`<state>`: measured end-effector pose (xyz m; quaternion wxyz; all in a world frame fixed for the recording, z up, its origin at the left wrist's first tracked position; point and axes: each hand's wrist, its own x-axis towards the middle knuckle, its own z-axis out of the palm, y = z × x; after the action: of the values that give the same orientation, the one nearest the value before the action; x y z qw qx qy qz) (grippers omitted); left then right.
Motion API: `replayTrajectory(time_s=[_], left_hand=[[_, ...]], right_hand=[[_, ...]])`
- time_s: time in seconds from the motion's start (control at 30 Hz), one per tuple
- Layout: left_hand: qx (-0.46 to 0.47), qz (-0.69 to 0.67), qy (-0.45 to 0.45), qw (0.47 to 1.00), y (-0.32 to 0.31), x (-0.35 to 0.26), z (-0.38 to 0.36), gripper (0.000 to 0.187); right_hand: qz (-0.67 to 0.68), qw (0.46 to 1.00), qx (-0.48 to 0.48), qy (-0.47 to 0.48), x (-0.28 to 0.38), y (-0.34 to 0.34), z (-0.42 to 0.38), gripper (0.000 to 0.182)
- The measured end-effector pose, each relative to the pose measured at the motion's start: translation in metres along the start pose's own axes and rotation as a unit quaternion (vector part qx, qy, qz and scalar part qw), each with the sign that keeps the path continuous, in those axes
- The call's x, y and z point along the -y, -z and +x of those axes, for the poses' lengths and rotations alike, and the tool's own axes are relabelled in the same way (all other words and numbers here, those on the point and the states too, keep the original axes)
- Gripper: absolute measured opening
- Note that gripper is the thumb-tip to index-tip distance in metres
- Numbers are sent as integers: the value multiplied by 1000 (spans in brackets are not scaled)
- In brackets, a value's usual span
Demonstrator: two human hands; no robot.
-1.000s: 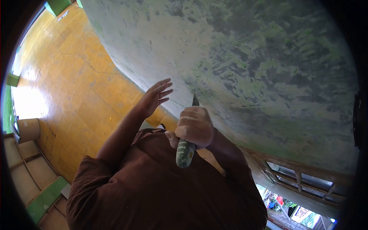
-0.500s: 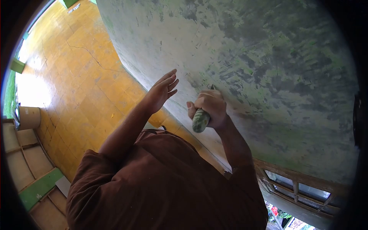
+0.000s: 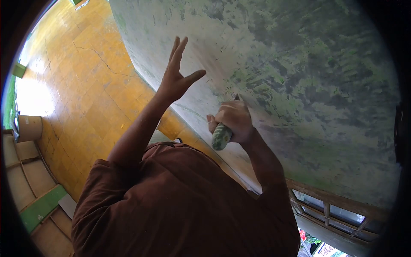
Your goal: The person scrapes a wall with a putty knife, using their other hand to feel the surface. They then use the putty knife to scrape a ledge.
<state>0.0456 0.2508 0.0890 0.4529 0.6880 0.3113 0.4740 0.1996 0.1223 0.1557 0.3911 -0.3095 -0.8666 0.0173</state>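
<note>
My right hand point(image 3: 234, 118) is closed round the thick green-and-white patterned handle of a scraper point(image 3: 221, 137). A small part of its dark blade shows past my knuckles, right at the wall point(image 3: 274, 141); the rest is hidden by my fist. Patches of grey, white and green cover the wall's worn surface. My left hand point(image 3: 176, 79) is raised beside the wall, to the left of the scraper. Its fingers are stretched out with the thumb apart, and nothing is in it.
A yellow tiled floor point(image 3: 94, 85) with a long crack runs along the foot of the wall. A brown round container point(image 3: 30, 127) stands at the far left, near wooden panels point(image 3: 25, 173). A wood-framed window point(image 3: 329, 210) is at the lower right.
My left hand has moved up along the wall, and its fingers and thumb have spread. My right hand keeps the scraper at almost the same spot, with the handle tilted slightly left.
</note>
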Motion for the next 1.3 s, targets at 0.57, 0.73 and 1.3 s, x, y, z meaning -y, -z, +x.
replayTrajectory(time_s=[0.57, 0.73, 1.3], left_hand=[[-24, 167, -62, 984, -22, 5, 32, 122], [-18, 185, -54, 981, -22, 4, 31, 123], [-18, 177, -50, 983, -25, 6, 30, 124]], right_hand=[[60, 994, -46, -75, -8, -12, 0, 31], [28, 999, -30, -26, -4, -13, 6, 31], [28, 997, -53, -39, -8, -9, 13, 30]])
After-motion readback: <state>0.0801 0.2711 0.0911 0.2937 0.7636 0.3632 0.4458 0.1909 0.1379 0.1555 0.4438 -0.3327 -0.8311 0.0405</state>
